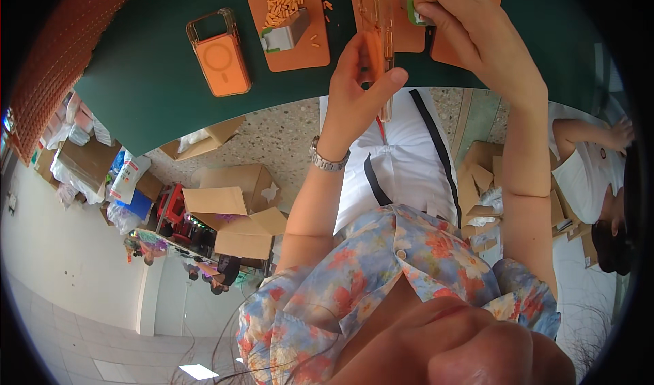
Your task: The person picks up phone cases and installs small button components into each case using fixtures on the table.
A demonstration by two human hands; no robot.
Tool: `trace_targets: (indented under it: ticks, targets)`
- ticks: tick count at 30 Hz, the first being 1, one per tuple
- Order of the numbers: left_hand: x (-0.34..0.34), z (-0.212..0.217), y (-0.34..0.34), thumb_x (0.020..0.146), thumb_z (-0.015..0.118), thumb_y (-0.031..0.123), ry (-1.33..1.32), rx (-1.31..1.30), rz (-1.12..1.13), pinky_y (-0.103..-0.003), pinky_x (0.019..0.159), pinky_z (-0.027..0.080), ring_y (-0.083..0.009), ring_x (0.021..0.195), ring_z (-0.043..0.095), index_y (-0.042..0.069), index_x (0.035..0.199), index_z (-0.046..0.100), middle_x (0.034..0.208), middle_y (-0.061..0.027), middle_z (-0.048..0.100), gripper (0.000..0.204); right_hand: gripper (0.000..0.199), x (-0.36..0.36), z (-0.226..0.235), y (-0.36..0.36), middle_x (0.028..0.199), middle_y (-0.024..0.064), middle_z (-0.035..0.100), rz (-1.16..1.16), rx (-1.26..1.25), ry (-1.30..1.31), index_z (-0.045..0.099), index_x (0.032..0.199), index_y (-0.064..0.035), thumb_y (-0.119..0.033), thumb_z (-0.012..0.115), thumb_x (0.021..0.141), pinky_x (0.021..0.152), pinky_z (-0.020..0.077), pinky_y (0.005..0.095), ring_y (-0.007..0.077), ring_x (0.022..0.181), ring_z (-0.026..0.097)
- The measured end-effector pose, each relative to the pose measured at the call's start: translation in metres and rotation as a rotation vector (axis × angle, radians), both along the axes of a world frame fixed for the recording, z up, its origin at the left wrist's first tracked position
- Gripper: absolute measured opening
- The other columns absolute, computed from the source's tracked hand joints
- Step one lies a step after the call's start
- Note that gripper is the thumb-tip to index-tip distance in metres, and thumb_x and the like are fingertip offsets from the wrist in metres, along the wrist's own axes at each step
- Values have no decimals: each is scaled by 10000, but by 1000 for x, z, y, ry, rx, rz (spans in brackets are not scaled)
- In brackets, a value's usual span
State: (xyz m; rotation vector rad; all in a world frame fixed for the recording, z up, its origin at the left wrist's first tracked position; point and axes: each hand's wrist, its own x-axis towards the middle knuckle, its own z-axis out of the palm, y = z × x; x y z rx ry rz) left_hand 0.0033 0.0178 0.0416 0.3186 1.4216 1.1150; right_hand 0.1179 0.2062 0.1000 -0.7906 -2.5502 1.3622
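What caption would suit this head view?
Both hands, left and right, hold a clear phone case over a green table beside small orange parts.

Right hand (463,24): fingertips cut off by the upper edge; covers most of a small green piece (414,11), kind not tellable.
Clear phone case (378,24): top end cut off by the upper edge; lower part behind the left hand (357,85).
Orange mats (470,17): far edges out of frame, partly under the right hand.
Small orange pieces (286,0): too small to tell their kind.
Tabletop (150,78): far side cut off.
Co-worker (593,174): partly lost at the dark rim.
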Motion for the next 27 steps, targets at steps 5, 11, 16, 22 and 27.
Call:
trace_targets:
  ticks: [5,11,16,22,27]
  targets:
    - [4,-3,0,809,771,278,-15,25,-7,-264,823,502,-127,947,595,-76,1366,387,1091,-92,600,764,84,-2,12,13,871,120,533,121,61,-113,571,857,-37,-107,609,881,720,439,360,304,817,534]
    - [3,-1,-2,817,767,272,-31,30,6,-259,820,500,-115,930,594,-73,1348,407,1054,-77,607,728,132,-2,-8,16,800,102,531,83,-3,13,581,814,-41,-140,660,850,707,427,357,279,788,535]
    - [11,-3,0,851,727,313,-32,45,-14,-265,834,491,-118,944,589,-35,1323,445,1042,-66,602,650,120,1,0,9,785,107,545,38,86,-12,590,810,-43,-131,662,849,707,422,348,274,778,535]
    - [18,-1,15,856,721,333,-99,-6,-64,-275,823,503,-129,930,603,-32,1303,466,1042,-77,608,631,95,2,-19,-20,761,47,578,-361,-162,116,577,860,-39,-98,638,901,621,421,272,155,696,546]
    - [23,-3,23,818,763,332,-185,-49,-14,-256,789,503,-116,890,601,-53,1318,457,1025,-83,614,701,148,-11,-1,-21,742,-8,576,-572,-598,16,509,892,-62,-92,652,915,551,403,195,30,635,518]
